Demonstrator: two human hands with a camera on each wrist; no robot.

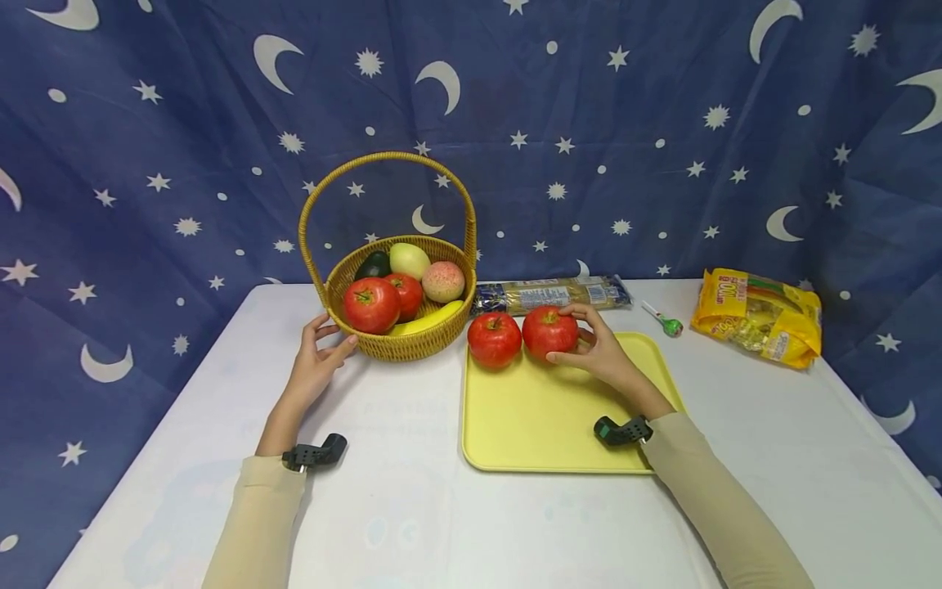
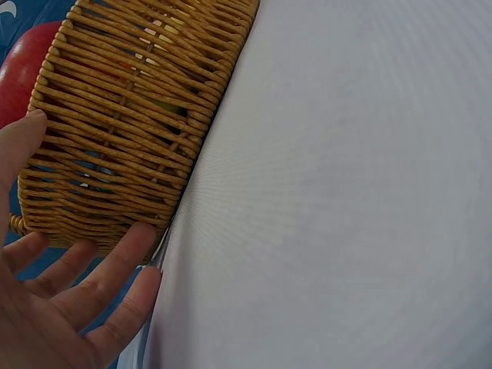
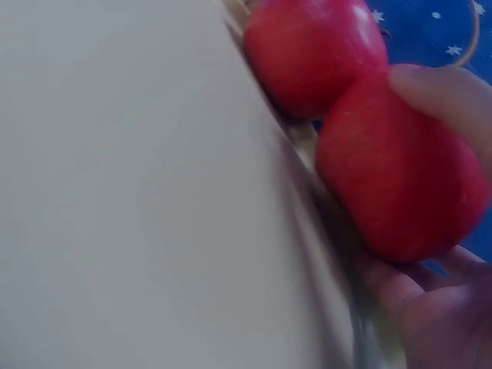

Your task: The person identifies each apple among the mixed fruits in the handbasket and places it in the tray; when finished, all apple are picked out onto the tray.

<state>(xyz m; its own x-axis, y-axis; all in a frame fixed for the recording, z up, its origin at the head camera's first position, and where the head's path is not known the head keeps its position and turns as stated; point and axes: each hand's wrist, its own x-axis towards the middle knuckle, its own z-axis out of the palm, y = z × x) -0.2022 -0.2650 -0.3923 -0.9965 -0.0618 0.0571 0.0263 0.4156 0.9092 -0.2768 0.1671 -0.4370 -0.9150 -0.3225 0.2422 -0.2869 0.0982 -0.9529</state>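
Observation:
My right hand point(image 1: 602, 352) holds a red apple point(image 1: 549, 332) over the back part of a yellow tray point(image 1: 545, 425). Thumb and fingers lie on opposite sides of it, as the right wrist view shows. A second red apple point(image 1: 494, 340) sits just left of it, at the tray's back left corner. On the left, my left hand point(image 1: 318, 360) touches the side of a wicker basket point(image 1: 405, 347), thumb near the rim and fingers spread along the wall. In the basket lie red fruits point(image 1: 371, 305), a banana point(image 1: 427, 320), a peach point(image 1: 443, 281), a pale green fruit point(image 1: 409, 260) and a dark green one point(image 1: 373, 266).
Behind the tray lies a long clear-and-blue packet point(image 1: 552, 294). A lollipop point(image 1: 668, 323) and a yellow bag point(image 1: 758, 317) are at the back right. The basket's tall handle point(image 1: 388, 156) arches upward. A blue star-patterned cloth point(image 1: 552, 164) hangs behind the white table point(image 1: 397, 507).

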